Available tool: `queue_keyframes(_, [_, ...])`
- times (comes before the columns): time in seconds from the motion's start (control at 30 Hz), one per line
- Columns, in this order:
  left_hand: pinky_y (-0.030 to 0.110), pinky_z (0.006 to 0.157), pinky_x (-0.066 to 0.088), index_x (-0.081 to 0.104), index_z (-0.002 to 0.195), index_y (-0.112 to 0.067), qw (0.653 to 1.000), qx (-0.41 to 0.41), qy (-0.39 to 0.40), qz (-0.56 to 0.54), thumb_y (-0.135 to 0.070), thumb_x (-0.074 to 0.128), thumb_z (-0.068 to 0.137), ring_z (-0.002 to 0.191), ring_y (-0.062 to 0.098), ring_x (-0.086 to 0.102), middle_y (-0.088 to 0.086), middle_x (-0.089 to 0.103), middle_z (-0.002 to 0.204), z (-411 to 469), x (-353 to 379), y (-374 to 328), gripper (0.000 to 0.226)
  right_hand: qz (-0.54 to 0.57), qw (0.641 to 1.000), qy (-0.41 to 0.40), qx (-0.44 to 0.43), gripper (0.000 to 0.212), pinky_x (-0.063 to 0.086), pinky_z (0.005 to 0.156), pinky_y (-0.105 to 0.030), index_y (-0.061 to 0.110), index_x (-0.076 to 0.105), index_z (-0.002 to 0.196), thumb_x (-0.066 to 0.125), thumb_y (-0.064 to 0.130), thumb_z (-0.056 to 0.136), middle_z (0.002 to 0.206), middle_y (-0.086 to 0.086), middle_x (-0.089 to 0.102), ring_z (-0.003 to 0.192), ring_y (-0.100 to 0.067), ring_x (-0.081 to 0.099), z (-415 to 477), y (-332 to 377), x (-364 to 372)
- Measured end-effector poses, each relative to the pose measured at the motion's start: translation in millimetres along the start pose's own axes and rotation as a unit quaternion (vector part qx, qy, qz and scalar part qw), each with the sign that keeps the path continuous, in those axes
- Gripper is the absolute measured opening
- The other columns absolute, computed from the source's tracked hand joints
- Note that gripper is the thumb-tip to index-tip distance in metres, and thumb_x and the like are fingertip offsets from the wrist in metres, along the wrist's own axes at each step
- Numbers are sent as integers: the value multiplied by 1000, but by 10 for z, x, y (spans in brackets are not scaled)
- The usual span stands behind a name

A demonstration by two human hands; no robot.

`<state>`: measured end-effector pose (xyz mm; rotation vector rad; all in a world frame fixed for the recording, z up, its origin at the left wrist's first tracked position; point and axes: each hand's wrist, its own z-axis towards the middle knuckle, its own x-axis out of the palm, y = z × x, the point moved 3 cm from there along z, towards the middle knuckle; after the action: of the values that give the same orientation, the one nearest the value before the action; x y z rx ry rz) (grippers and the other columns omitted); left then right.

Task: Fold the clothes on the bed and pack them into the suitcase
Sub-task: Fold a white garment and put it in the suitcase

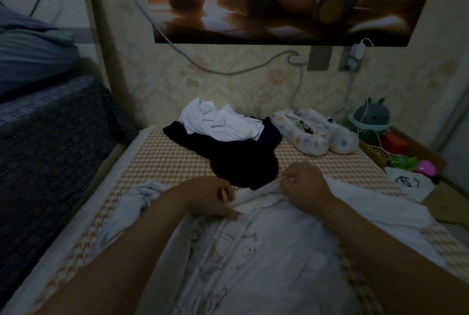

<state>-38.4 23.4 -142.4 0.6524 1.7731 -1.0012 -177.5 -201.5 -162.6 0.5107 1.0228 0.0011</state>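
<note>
Bedding [33, 60] in blue sits stacked at far left, above a dark patterned cover [53, 142]. Next to it lies the bed [162, 159], topped with a woven mat in a zigzag pattern.

White printed shirt [253, 258] lies spread on the near half of the bed, print side up, collar end pointing toward the wall. Its left sleeve is bunched near the mat's left edge.

Left hand [213, 196]: fingers curled, tips pinching the shirt fabric at the collar.

Beyond the collar lies a dark garment [243, 162], crumpled, its near edge touching the shirt. A white garment [223, 125] rests loosely on the far part of it (unfolded, creased).

Right hand [304, 184]: thumb and forefinger pinch a raised fold of the shirt at the collar, just right of the left hand; remaining fingers are curled in.

Further right, a pair of patterned slippers [316, 135] stands on the mat by the wall. A grey-green plush toy [371, 116] sits beside the bed at far right, above an open carton [418, 152] holding small coloured items.
</note>
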Motion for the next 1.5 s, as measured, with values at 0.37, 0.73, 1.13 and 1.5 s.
queue_keyframes(0.37, [31, 67, 36, 61, 103, -6, 923, -77, -376, 24, -29, 56, 91, 87, 24, 54, 11, 58, 101, 474, -681, 372, 25, 375, 860, -47, 343, 25, 58, 61, -42, -5, 61, 103, 46, 13, 96, 90, -15, 70, 77, -34, 71, 745, 91, 125])
queue_keyframes(0.73, [39, 108, 35, 35, 144, -3, 943, -291, -149, -59, -54, 57, 79, 132, 35, 38, 19, 35, 147, -73, -298, 1481, 85, -42, 997, -2, -71, 56, 17, 114, -54, 11, 55, 134, 40, 15, 80, 149, -22, 36, 140, -40, 31, 534, 858, 767])
queue_keyframes(1.13, [32, 52, 36, 40, 122, -16, 883, -153, -368, 248, -30, 54, 91, 74, 32, 60, 9, 60, 90, -655, -913, 1760, 37, -105, 963, 247, -34, 71, -10, 117, -49, 35, -4, 154, 23, 64, 95, 162, -4, -10, 149, -20, -7, 423, 1601, 1551])
queue_keyframes(1.5, [48, 115, 22, 26, 149, -38, 974, -113, -134, 144, -63, 26, 95, 142, 29, 25, 1, 26, 155, -496, -368, 1999, 59, -155, 951, 265, -13, 71, -9, 116, -55, 44, 1, 151, 19, 74, 89, 162, 0, -10, 148, -17, -9, 569, 1604, 1602])
